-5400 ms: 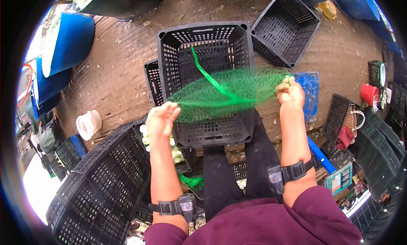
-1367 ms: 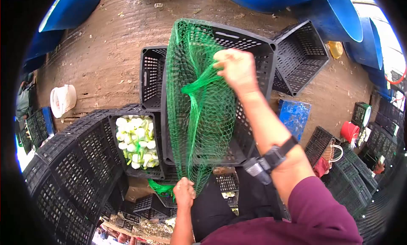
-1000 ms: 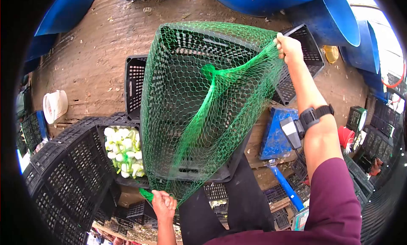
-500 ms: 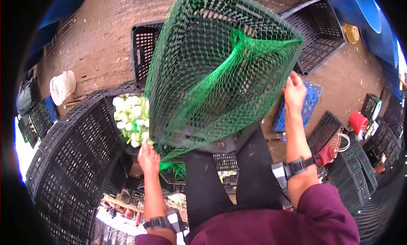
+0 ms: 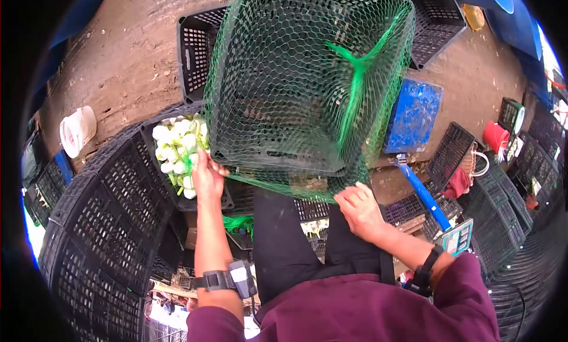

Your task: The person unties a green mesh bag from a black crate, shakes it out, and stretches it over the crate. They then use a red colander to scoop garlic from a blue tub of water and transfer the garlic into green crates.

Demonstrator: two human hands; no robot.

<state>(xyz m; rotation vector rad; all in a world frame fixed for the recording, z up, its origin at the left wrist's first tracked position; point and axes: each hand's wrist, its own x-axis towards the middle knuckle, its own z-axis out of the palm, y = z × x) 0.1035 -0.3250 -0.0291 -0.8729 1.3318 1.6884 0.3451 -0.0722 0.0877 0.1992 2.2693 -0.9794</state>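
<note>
A large black plastic crate stands in front of my legs with a green mesh net drawn over it. The net is gathered into a bunched knot over the crate's opening. At the near left corner, my left hand pinches the net's edge, right beside a crate of white-bulbed green vegetables. My right hand is closed on the net's near edge at the lower right, in front of my thigh. The net is stretched between both hands along the crate's near side.
Stacked black crates rise on the left. A blue platform scale with a post and display stands to the right. More black crates lie beyond. A white bucket and a red bucket sit on the floor.
My right hand has come down from the crate's right side to its near edge, pulling the net along. My left hand has risen slightly. The crate looks less tilted, and the scale shows more.
</note>
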